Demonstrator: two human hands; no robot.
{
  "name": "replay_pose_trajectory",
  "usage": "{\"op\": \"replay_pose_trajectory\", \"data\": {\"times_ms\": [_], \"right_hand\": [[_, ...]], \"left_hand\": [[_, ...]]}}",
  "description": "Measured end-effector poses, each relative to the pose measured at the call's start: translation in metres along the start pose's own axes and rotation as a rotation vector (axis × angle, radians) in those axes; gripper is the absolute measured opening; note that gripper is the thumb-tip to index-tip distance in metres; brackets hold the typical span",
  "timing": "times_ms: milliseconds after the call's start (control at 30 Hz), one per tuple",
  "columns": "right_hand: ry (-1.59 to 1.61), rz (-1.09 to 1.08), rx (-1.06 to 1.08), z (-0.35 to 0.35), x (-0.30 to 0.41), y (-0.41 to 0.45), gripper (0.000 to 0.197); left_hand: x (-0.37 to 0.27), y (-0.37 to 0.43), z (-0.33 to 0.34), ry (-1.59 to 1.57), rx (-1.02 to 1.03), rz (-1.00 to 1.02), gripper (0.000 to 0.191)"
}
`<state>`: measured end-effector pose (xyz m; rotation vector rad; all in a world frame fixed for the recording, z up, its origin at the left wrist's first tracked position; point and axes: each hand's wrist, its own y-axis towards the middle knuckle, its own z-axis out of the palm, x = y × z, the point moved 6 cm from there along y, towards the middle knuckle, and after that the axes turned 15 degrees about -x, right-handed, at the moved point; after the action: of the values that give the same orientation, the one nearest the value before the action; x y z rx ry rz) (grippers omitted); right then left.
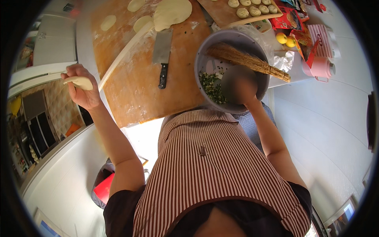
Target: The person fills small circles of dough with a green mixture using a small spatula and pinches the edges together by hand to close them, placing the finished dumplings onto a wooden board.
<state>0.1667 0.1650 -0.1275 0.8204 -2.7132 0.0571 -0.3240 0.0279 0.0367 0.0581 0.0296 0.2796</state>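
Observation:
Raised off the left side of the wooden board, my left hand (pixel 86 94) holds a round dough wrapper (pixel 79 81) that curves over its palm and fingers. My right hand (pixel 241 86) reaches into a grey basin (pixel 202 50); a blur hides its fingers and whatever they may hold. Chopped green filling (pixel 211 89) lies in the basin beside that hand. A straw whisk broom (pixel 237 56) rests across the basin, its bound handle sticking out over the right rim.
On the floured wooden board (pixel 130 97) lie a cleaver (pixel 162 49), a long rolling pin (pixel 125 53), a large dough sheet (pixel 171 13) and several wrappers (pixel 108 22). Behind the basin, another board (pixel 219 13) carries several pleated buns (pixel 255 11). Yellow fruits (pixel 281 38) and a pink jug (pixel 321 69) stand right.

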Motion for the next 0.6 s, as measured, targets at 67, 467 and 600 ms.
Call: {"op": "replay_pose_trajectory", "data": {"times_ms": [67, 467, 600], "right_hand": [[-0.007, -0.102, -0.018, 0.002, 0.000, 0.001, 0.023], [0.006, -0.111, 0.039, 0.027, 0.006, 0.034, 0.038], [-0.024, -0.331, 0.122, 0.029, 0.018, 0.024, 0.037]], "left_hand": [[0.011, -0.032, 0.000, 0.073, -0.080, 0.048, 0.036], [0.189, -0.127, -0.046, 1.107, -0.872, 0.073, 0.026], [0.213, -0.133, -0.047, 1.800, -0.681, 0.281, 0.024]]}}
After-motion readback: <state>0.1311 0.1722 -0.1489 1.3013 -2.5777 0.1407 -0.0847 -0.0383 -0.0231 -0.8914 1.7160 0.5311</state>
